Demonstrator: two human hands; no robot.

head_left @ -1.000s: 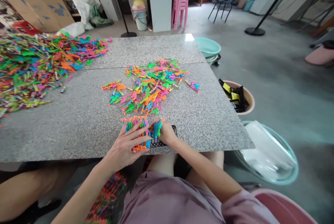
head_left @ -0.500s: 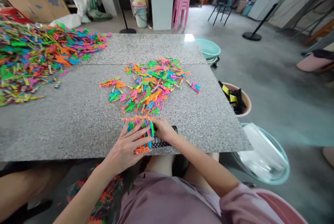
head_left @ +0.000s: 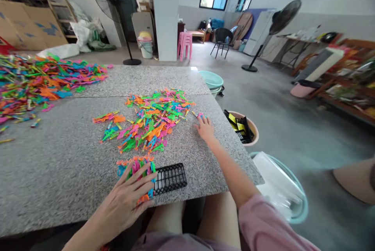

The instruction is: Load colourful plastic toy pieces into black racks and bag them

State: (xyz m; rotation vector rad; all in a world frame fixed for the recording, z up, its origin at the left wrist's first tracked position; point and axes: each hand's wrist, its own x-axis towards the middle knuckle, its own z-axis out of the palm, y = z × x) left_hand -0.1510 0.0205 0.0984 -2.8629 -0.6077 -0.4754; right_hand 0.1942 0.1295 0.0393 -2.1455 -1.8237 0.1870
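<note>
My left hand (head_left: 129,190) lies with fingers spread over a row of colourful plastic drawing compasses (head_left: 152,168), packed side by side at the left part of a black grid tray (head_left: 172,178). The tray's right part shows bare mesh. Farther right on the granite table, my right hand (head_left: 206,129) is at a single pink and blue compass (head_left: 200,115) with a short pencil. Its fingers are apart and partly cover the compass; a firm hold is not visible. Between and beyond the hands lies a loose pile of compasses (head_left: 158,116).
A much larger heap of compasses and pencils (head_left: 49,81) covers the table's far left. Beyond the right edge stand a teal basin (head_left: 211,79), a tub with black trays (head_left: 241,128) and a basin with clear plastic (head_left: 281,184). Another person's knee (head_left: 353,178) shows at right.
My right hand has left the packed row and moved forward and right to the single compass. My left hand stays on the row. The view has tilted up, and more of the tray shows.
</note>
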